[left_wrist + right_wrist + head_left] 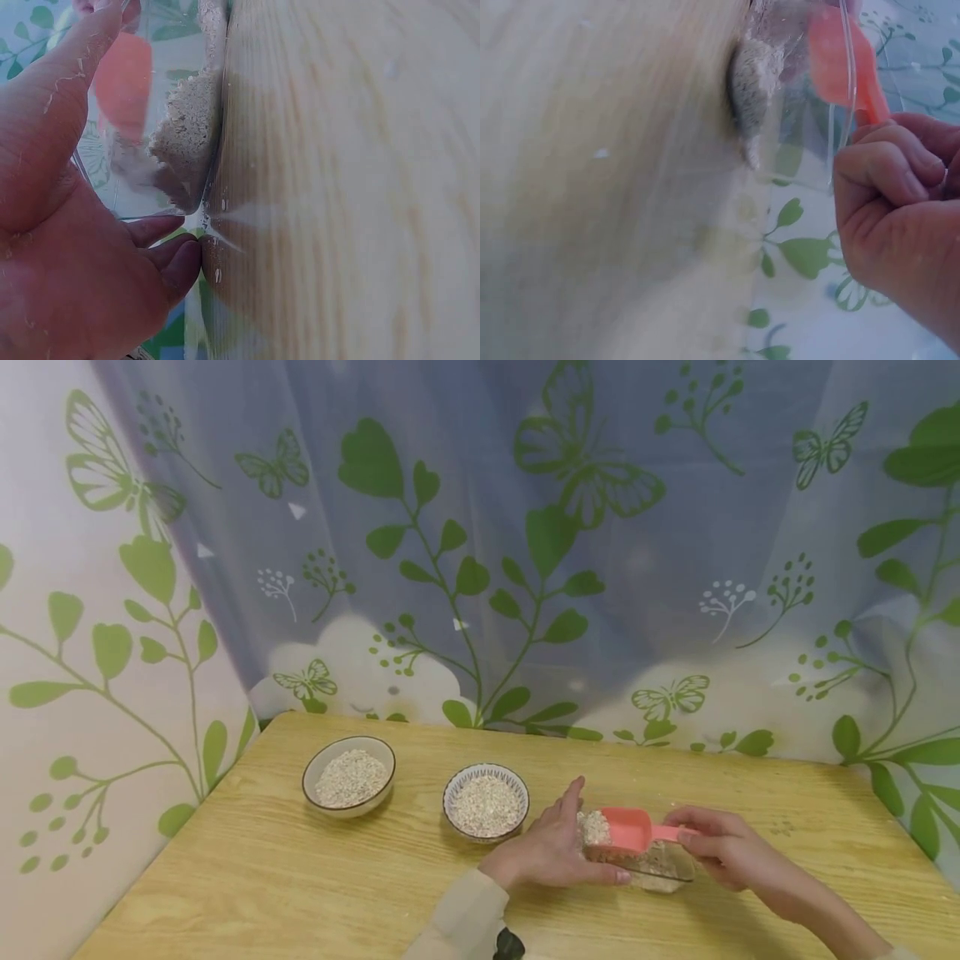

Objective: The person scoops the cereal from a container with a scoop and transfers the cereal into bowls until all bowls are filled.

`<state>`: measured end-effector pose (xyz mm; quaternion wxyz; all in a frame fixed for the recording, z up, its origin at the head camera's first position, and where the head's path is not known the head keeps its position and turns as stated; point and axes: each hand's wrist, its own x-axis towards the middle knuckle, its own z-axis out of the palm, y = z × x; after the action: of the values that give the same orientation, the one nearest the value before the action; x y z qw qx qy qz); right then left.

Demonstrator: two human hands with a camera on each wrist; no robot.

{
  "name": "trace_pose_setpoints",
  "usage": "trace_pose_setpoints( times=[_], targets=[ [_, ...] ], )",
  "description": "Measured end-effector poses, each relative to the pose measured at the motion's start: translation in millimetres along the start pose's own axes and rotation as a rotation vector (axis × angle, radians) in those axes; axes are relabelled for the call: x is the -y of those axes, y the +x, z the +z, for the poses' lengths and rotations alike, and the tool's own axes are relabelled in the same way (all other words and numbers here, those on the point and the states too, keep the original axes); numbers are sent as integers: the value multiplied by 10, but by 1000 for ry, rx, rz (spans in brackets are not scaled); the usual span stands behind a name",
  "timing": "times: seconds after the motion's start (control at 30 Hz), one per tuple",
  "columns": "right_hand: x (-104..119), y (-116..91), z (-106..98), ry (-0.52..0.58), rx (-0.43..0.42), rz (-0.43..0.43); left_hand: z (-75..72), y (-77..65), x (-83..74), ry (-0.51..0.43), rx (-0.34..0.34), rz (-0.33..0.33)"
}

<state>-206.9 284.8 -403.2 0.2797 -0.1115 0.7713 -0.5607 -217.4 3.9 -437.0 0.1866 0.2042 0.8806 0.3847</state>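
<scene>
My right hand pinches the handle of a pink scoop, which lies tilted over a clear rectangular container. Pale oat flakes sit at the scoop's front end. Around the container's left end, my left hand holds it, thumb along the near side and fingers toward the far side. Through the clear wall in the left wrist view, a heap of oats shows at the bottom. The right wrist view shows curled fingers at the scoop's handle, beside the container's rim.
A patterned bowl of oats stands just left of my left hand. Farther left is a larger, dark-rimmed bowl, also holding oats. All stand on a wooden table, with a leaf-and-butterfly curtain behind its far edge.
</scene>
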Motion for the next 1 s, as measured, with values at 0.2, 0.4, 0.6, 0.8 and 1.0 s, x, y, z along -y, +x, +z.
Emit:
trace_pose_setpoints(
  times=[0.2, 0.4, 0.6, 0.8, 1.0],
  targets=[
    [-180, -104, -131, 227, 60, -57, -10, -16, 11, 1, 3, 1],
    [-335, -167, -200, 486, 171, -195, -21, -31, 7, -12, 12, -3],
    [-351, -176, -224, 599, 246, -230, -24, -26, -1, -14, 19, -2],
    [-329, -174, -199, 591, 223, -254, -25, -35, -32, 12, 26, -17],
    [-296, -179, -197, 565, 185, -264, -113, -88, -101, 42, 24, -10]
  ],
)
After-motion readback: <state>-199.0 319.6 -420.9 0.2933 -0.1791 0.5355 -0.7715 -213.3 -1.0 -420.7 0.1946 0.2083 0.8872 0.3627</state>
